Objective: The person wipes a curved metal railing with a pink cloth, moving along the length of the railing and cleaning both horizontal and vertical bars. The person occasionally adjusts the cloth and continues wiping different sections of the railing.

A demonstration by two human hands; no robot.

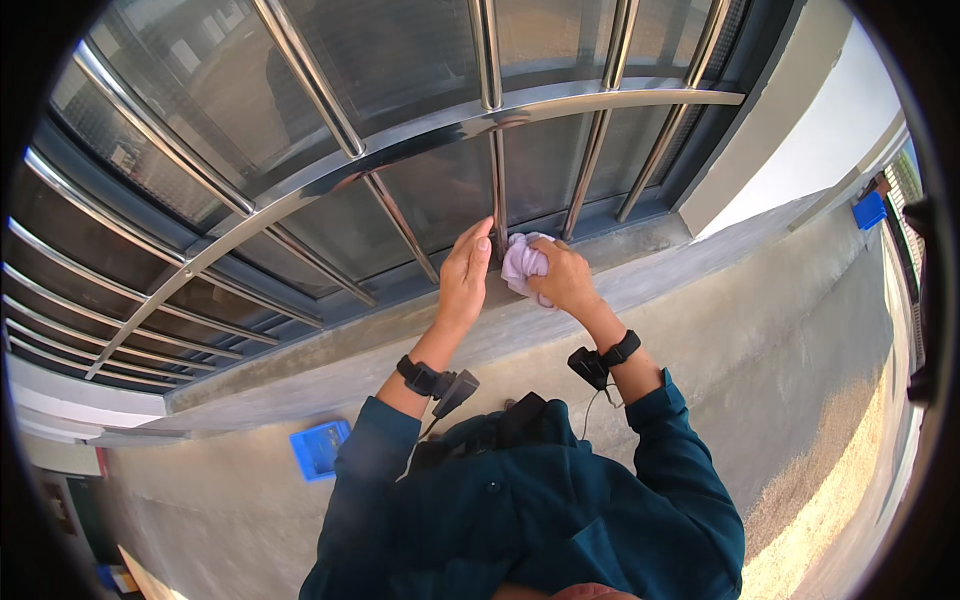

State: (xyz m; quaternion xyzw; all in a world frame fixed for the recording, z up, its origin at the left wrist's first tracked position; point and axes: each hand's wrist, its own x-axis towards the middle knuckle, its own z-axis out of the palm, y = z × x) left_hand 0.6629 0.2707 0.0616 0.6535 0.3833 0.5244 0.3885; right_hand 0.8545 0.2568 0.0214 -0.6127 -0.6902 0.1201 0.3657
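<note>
My right hand (564,276) grips a bunched pale purple cloth (526,264), which rests on the concrete window sill (637,244) beside the foot of a vertical metal bar (497,180). To the left of that bar, my left hand (466,274) is raised with its palm turned towards the cloth; its fingers are extended and hold nothing. Its fingertips are close to the bar, and whether they touch it I cannot tell. Behind the bars are glass window panes (442,195) in a grey frame. A curved, shiny metal crossbar (420,142) joins the upright bars.
On the concrete floor (225,510) at the lower left stands a blue plastic basin (320,450). Another blue container (870,211) is at the far right. A white wall edge (795,142) borders the window on the right. Several more bars run along the left.
</note>
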